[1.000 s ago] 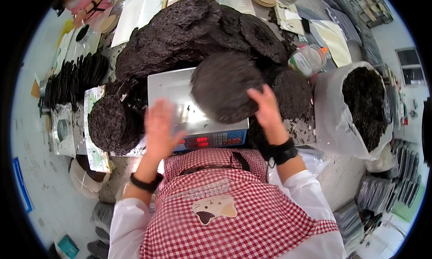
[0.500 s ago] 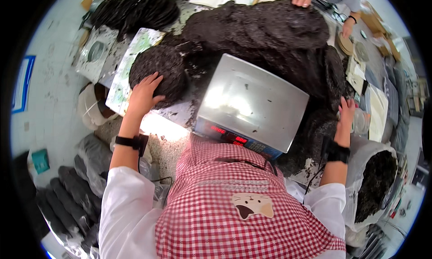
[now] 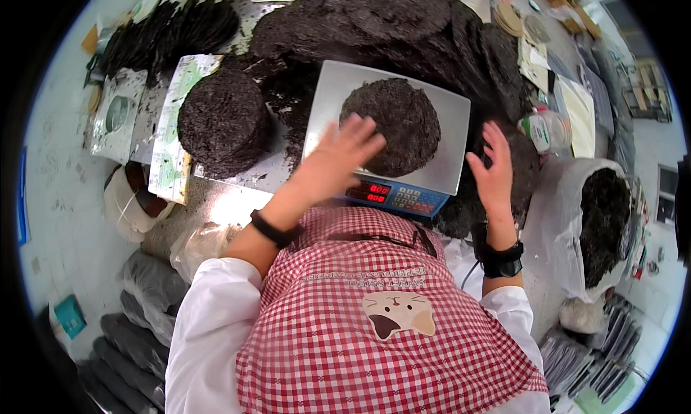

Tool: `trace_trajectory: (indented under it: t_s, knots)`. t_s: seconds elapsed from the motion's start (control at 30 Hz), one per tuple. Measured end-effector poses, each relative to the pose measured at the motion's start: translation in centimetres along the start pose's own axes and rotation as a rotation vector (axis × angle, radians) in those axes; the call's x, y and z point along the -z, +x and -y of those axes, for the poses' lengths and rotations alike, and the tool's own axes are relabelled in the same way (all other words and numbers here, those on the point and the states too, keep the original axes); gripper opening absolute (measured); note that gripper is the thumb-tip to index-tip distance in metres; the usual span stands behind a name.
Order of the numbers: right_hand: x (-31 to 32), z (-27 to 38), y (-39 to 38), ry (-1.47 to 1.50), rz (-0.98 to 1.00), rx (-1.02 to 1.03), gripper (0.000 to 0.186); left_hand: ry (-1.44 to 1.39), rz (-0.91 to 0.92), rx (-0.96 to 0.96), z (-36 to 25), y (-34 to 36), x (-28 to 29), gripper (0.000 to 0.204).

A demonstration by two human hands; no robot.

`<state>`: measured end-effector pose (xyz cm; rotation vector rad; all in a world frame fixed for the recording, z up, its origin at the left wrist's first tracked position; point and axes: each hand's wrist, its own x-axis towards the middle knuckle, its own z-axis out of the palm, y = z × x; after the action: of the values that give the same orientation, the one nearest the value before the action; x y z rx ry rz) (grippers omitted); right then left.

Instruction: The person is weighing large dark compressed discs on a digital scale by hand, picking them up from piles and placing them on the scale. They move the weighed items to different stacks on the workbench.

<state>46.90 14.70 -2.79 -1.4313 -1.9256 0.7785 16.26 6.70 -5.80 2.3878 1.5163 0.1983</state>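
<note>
Workroom w/ pale floor (image 3: pixel 72 212) and a cluttered table (image 3: pixel 277 162), dark crumbs scattered on it. The dark disc (image 3: pixel 403 129) lies flat on the metal pan of the scale (image 3: pixel 451 119), just beyond and R of the fingertips of the left hand (image 3: pixel 338 158). Those fingers are spread and blurred at the disc's near-left edge; can't tell if they touch, but they aren't clenched on it. The right hand (image 3: pixel 493 165) is relaxed, nothing in it, fingers up, just R of the pan and apart from the disc. Disc is prob. light for its size, dry, stiff-ish but crumbly at the rim; rough face, so not v. slippery. A hard pinch might snap bits off; best hold is prob. both sides w/ flat palms, or fingers under, thumb on top. L of the left fingers stands a stack of discs (image 3: pixel 223 122); beyond both hands' fingertips, a big heap of similar discs (image 3: pixel 399 11); R of the right fingers, a clear tub (image 3: pixel 547 131) and, nearer the body, a white sack (image 3: pixel 558 205) of dark flakes.
</note>
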Motion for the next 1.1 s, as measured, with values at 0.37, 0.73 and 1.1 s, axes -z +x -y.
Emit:
trace_trajectory:
  t_s: [0.37,0.73,1.1]
  knots:
    - [1.3,8.1,0.8,-0.244,-0.093,0.403,0.073,0.396,0.037,0.632,16.3,-13.5,4.7,0.091]
    - [-8.3,0.9,-6.3,-0.301,0.317,0.409,0.058,0.111,-0.248,0.686,18.1,-13.3,7.4,0.060]
    - [8.9,-15.1,-6.1,0.750,-0.697,-0.581,0.043,0.154,-0.100,-0.095,-2.2,1.0,-0.6,0.061]
